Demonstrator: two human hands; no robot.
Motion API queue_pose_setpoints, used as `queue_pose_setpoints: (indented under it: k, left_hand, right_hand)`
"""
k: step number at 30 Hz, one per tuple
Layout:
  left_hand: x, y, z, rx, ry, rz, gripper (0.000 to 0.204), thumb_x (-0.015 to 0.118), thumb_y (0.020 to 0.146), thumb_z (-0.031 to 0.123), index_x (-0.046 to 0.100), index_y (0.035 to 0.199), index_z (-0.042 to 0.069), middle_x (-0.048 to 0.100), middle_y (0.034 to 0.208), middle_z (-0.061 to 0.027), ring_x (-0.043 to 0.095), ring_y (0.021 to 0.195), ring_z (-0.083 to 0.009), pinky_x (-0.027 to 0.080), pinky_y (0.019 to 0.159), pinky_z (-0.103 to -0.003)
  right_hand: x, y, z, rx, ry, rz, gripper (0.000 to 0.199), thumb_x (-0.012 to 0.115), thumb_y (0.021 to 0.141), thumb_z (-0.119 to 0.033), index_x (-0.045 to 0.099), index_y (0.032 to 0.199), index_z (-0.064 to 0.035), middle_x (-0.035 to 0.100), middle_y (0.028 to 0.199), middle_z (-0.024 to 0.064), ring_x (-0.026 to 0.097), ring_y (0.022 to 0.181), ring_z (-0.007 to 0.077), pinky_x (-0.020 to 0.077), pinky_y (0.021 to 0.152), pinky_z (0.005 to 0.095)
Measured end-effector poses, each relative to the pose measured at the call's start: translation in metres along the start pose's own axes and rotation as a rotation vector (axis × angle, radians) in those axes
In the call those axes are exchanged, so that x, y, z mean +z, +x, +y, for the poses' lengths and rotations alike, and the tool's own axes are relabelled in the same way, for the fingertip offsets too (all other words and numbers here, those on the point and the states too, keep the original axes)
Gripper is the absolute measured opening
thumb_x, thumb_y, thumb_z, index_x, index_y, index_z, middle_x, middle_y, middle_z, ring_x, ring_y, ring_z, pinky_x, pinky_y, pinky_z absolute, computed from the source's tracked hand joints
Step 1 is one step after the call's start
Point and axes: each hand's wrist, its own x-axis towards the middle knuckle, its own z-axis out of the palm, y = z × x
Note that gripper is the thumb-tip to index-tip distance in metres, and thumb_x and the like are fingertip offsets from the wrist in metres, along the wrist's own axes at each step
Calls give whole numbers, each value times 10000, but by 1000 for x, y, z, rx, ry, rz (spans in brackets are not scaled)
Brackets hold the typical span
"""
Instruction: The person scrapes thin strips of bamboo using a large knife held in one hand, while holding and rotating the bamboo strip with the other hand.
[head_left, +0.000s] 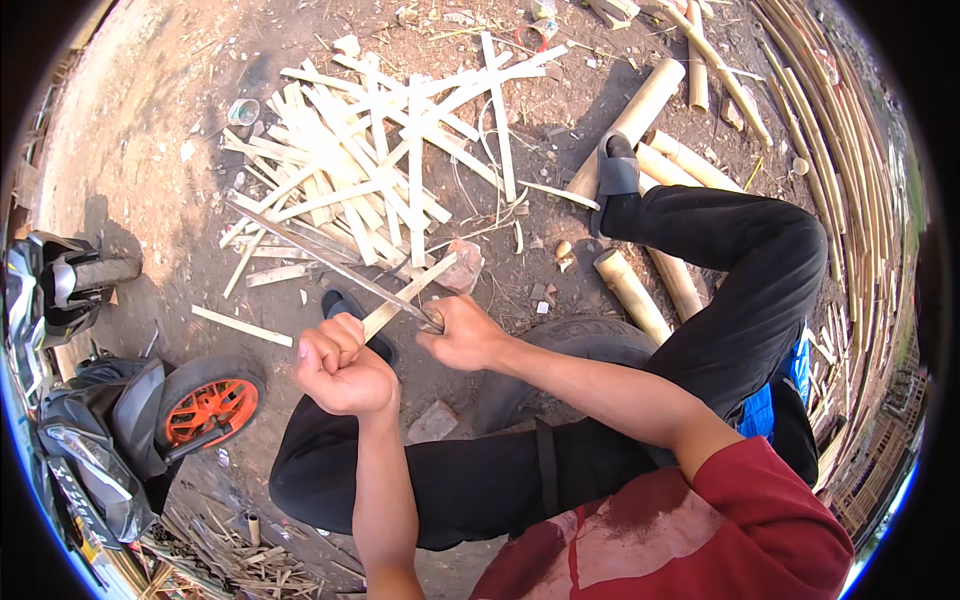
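Fingers [335, 340] of both hands around bamboo strip [410, 292] and long blade [320, 255].

Lighting: hard daylight; ground [150, 120] at upper left is washed pale. Short, dark, sharp-edged shadows are cast beneath the bamboo poles [640, 100] and strips [370, 160]. Focus: crisp centrally. Distortion: heavy fisheye bending at the rim; black vignette is seen in the corners.

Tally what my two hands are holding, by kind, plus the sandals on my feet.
bamboo strip, in left hand: 1
long blade, in right hand: 1
sandals: 2
Total: 4
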Motion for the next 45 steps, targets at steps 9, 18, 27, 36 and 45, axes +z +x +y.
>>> queue_pose_setpoints:
  k: [9,18,27,36,45]
  left_hand:
    - [-14,-3,-4,84,-25,-132,397,442,896,156,225,563,142,177,474,13,138,455,-92,157,481,-315]
    - [-18,0,-5,78,-21,-144,396,444,885,145,196,576,144,180,489,17,144,460,-91,149,484,-316]
    - [-23,7,0,44,57,-84,418,437,915,195,200,573,159,169,496,26,137,480,-90,169,501,-314]
    - [-39,13,2,31,-3,34,396,419,904,174,176,592,166,169,504,26,135,467,-93,163,485,-301]
    - [-59,63,42,-87,-189,245,321,431,900,168,257,630,175,243,561,28,240,518,-111,251,541,-294]
  right_hand:
    - [-14,-4,130,319,-238,70,257,640,779,-212,682,838,36,683,846,294,670,867,462,522,785,507]
    - [-9,2,129,407,-344,113,329,657,777,-242,714,968,20,684,988,303,665,991,443,536,873,491]
    - [-42,4,104,240,-430,-96,338,596,740,-174,705,956,61,682,995,317,676,939,462,537,872,513]
    - [-88,0,188,647,-614,-129,483,605,820,-271,660,1166,62,643,1237,263,616,1174,394,493,1010,463]
    - [-113,6,189,454,-499,154,455,635,739,-233,667,1000,138,679,1018,336,687,966,442,549,849,469]
